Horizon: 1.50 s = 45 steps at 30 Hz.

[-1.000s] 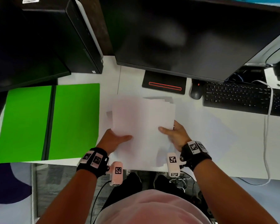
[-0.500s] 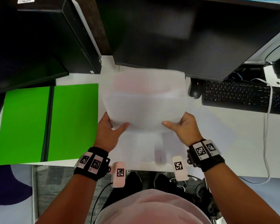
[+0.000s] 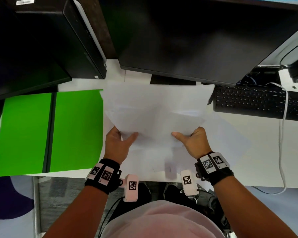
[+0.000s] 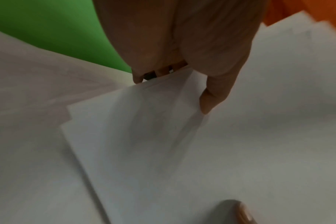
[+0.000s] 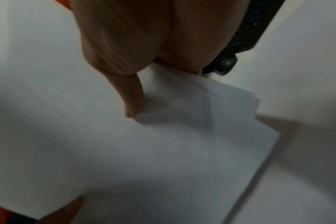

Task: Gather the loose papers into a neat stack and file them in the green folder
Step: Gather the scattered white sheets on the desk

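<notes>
Head view: both hands' thumbs atop papers [image 3: 155,114], fingers beneath.

White papers [image 3: 155,109]: uneven sheaf, edges misaligned, raised above desk, pinched at near corners. Green folder [image 3: 46,131]: lies open and flat, just left of the sheaf.

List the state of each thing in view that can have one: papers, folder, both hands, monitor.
papers: lifted off the desk, held by both hands, edges uneven, not yet squared.
green folder: open flat on the desk, nothing in it.
left hand: grips the stack's near-left edge, thumb on top.
right hand: grips the near-right edge, thumb on top.
monitor: screen dark.
</notes>
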### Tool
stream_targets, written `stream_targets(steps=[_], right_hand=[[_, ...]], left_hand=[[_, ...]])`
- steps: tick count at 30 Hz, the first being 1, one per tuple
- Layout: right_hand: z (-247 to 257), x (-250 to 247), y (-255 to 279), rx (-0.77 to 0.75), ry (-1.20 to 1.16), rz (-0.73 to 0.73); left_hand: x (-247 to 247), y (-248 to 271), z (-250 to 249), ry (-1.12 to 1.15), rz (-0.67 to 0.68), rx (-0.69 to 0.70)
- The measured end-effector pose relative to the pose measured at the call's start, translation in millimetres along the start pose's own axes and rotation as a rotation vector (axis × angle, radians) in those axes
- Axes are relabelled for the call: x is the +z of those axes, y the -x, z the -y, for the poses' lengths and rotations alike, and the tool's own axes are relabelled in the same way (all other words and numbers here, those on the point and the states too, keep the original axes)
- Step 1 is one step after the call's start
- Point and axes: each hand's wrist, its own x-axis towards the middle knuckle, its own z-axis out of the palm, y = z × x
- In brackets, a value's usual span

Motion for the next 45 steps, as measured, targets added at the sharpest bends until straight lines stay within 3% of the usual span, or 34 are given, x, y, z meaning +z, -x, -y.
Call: stream_targets(steps=[7,11,14,18,21,23,25,30,35,40,45], right_hand=[[0,-7,2,-0.037,0.003,0.159],[1,-4,0,-0.064,0.076,0.161],[-5,0,-5,0.062,0.113,0.100],[3,-6,-17,0.093,0.053,0.028],[-13,-28,-31,0.174,0.100,0.008],[-25,-39,-35,0.277,0.147,0.017],[-36,-45,-34,0.402,0.190,0.025],[-68,-51,-33,0.676,0.369,0.031],[-89,-48,-46,0.699,0.344,0.071],[-67,-43,-40,0.697,0.394,0.109],[-56,-41,-35,0.697,0.409,0.137]], left_hand=[[-9,1,0,-0.050,0.103,0.042],[-3,-2,2,-0.185,0.109,-0.050],[7,-4,-8,-0.229,0.004,-0.126],[3,-23,-12,-0.238,0.150,-0.142],[-21,-43,14,-0.413,-0.020,-0.279],[-36,-49,29,-0.558,-0.111,-0.418],[-43,-51,45,-0.673,-0.111,-0.531],[-28,-44,64,-0.883,-0.115,-0.572],[-15,-45,66,-0.921,-0.135,-0.643],[-17,-55,72,-0.811,-0.158,-0.696],[-8,-52,70,-0.887,-0.063,-0.687]])
